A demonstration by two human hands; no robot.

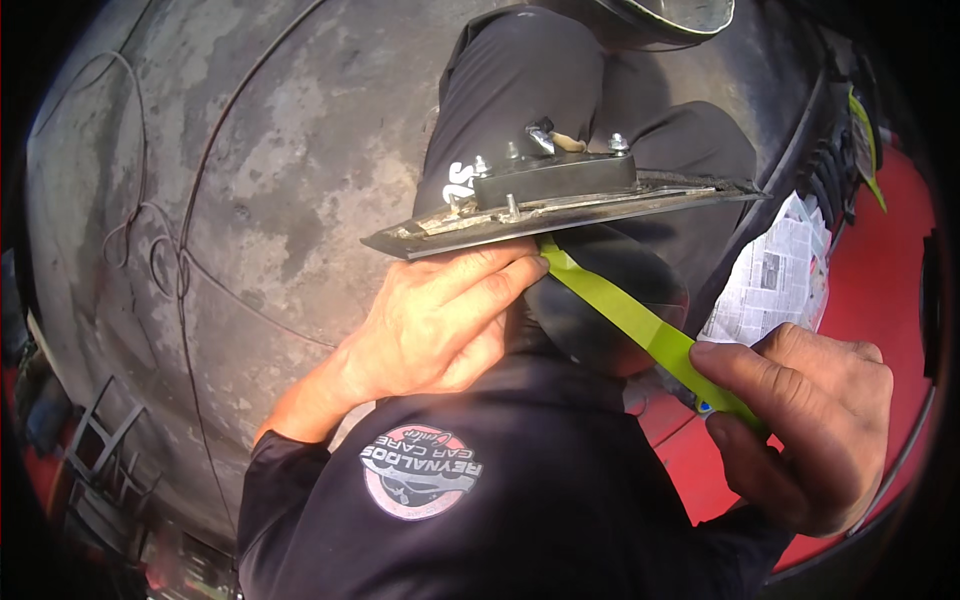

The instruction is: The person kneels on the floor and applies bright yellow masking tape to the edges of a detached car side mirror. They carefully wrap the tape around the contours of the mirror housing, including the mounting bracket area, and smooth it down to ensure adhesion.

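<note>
A long dark car trim piece with threaded studs and a raised black block on its upper side lies tilted across my lap. My left hand is closed at its near edge, fingertips tucked under it and beside one end of a yellow-green masking tape strip. The left thumb and the trim's underside are hidden. My right hand pinches the other end of the strip between thumb and fingers. The tape stretches taut between both hands, slanting down to the right.
Dark-trousered legs are folded under the trim. Cables run over the stained concrete floor at left. On the right are newspaper, a red surface and another yellow-green strip. A metal container stands at the top.
</note>
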